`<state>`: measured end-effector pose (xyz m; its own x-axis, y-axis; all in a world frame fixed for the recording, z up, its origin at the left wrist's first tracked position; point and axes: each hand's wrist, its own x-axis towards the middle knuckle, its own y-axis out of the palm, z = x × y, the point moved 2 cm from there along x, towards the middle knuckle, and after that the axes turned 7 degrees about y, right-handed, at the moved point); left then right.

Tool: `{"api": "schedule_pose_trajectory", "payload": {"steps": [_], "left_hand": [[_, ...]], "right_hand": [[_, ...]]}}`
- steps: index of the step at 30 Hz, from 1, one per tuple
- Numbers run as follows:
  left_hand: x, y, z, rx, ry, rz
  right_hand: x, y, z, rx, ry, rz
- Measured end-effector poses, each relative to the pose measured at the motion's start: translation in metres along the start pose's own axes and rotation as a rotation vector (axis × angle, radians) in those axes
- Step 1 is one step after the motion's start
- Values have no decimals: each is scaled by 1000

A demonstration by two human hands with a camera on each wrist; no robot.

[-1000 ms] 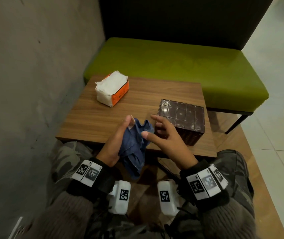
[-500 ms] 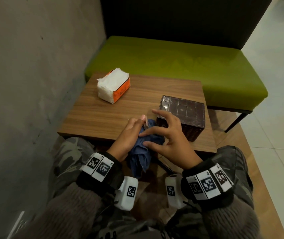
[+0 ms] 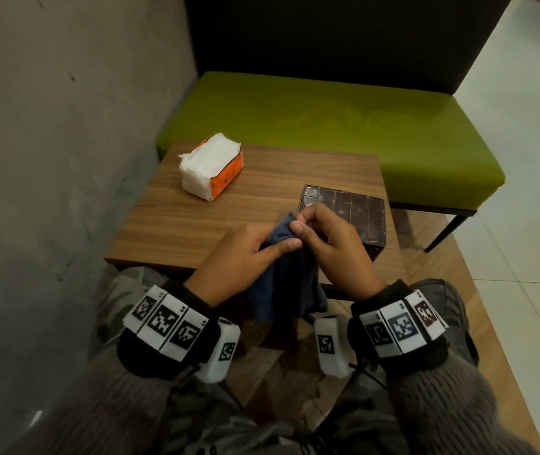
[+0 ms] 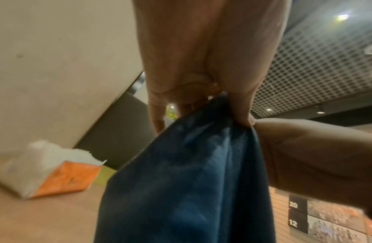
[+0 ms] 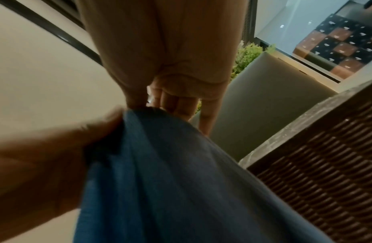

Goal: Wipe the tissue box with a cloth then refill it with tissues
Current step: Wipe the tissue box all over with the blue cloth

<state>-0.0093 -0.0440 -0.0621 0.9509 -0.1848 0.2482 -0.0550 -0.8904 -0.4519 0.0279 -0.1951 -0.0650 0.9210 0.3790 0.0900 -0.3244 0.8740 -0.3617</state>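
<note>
A dark blue cloth (image 3: 281,284) hangs over the table's near edge, held by both hands at its top. My left hand (image 3: 245,254) pinches it (image 4: 187,180) between thumb and fingers. My right hand (image 3: 331,241) pinches the same top edge (image 5: 181,180) just to the right. The dark brown woven tissue box (image 3: 354,215) stands on the table right behind my right hand, its ribbed side (image 5: 318,180) close in the right wrist view. An orange and white tissue pack (image 3: 211,165) lies at the table's far left, also seen as the pack (image 4: 51,174) in the left wrist view.
The small wooden table (image 3: 216,224) stands against a grey wall (image 3: 48,159) on the left. A green bench (image 3: 327,126) with a dark backrest runs behind it. Pale floor tiles (image 3: 524,224) lie to the right. My knees are under the table's near edge.
Both hands have come together and risen slightly. The right hand, open a second ago, now pinches the cloth's top edge beside the left hand.
</note>
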Motion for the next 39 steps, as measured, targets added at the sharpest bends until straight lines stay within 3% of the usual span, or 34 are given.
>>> {"api": "schedule_pose_trajectory", "payload": {"steps": [3,5,9,14,18,21,24,30,32,35,39], "left_hand": [[6,-11,-18,-7,113,57],[13,-19,-24,-14,120,63],[27,-36,-39,-20,101,46],[36,-68,-69,153,214,37],[37,-100,-91,-4,213,-46],[32,-126,-95,-13,209,-56],[26,-152,-81,-26,141,-150],[14,-179,-30,-73,-44,-362],[11,-175,-14,-126,-121,-416],[8,-156,7,-241,-267,-491],[5,-113,26,-278,-398,-463]], "right_hand": [[-3,-4,-4,385,14,162],[-6,-6,-7,515,57,303],[-16,4,-19,265,141,372],[-22,15,-39,212,250,424],[-33,23,-55,153,390,547],[-33,16,-61,104,340,471],[-30,3,-57,183,251,385],[-24,-28,-60,220,284,355],[-21,-32,-63,306,339,291],[-18,-34,-60,500,473,72],[-9,-29,-42,447,482,-130]]}}
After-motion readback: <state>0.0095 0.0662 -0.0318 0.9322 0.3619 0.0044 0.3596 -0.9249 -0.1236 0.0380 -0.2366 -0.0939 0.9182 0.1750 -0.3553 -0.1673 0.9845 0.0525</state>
